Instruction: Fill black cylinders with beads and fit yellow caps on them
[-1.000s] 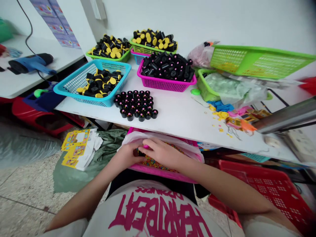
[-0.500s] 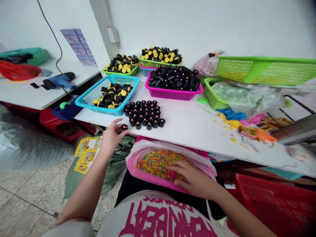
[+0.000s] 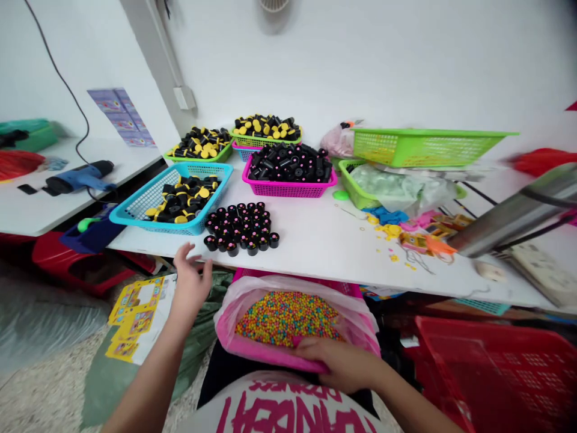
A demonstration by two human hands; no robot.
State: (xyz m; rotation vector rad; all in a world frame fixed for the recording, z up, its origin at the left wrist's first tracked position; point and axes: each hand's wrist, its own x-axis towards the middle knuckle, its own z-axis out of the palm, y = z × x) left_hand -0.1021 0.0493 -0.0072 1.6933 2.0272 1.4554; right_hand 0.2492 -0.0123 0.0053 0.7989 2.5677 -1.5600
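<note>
My left hand hovers just in front of the table edge, fingers spread and holding nothing. Closest to it is a group of short black cylinders with pink dots in their tops, standing upright on the table. Small multicoloured beads fill a pink basket lined with thin translucent plastic, low in front of my body. My right hand is closed over this basket's near rim. A bit of bright pink shows at its fingertips; I cannot tell what it is.
Behind the cylinders stand a blue basket of black-and-yellow pieces and a magenta basket of black cylinders. Green baskets sit farther back. Small coloured scraps and a metal tube lie right. A red crate is below.
My left hand has let go of a black cylinder near the front of the group and opened. My right hand has drawn back from over the beads to the near rim. The view has shifted.
</note>
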